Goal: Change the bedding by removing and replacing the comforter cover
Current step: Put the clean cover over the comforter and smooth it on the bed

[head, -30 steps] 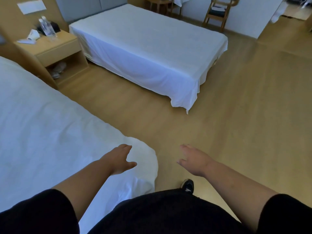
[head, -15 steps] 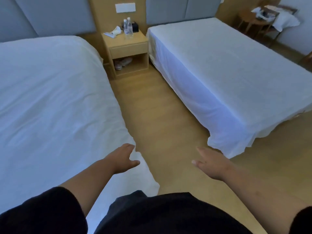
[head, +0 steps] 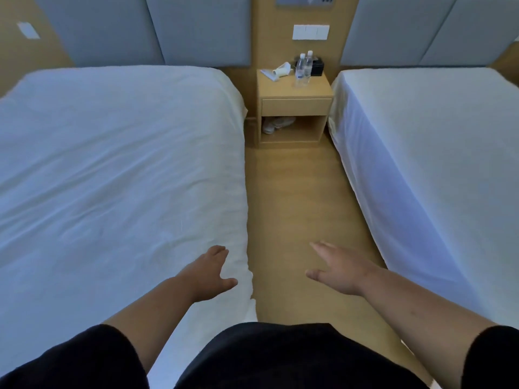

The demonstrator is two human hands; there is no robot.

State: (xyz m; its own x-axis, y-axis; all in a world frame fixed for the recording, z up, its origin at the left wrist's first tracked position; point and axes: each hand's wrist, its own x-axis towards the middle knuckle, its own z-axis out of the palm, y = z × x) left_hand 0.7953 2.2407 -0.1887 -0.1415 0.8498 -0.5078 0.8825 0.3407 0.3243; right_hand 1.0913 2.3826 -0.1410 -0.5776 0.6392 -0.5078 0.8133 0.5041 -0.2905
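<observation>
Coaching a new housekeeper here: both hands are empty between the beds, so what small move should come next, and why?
Probably lower the left hand onto the near corner of the left bed and grip the white cover there. That hand hovers open just above that corner; the right hand is open over bare floor.

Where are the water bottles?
The two water bottles stand on top of the wooden nightstand between the two beds, far ahead at the wall, beside a black box.

The head view looks forward and down the aisle between two beds toward the nightstand.
</observation>
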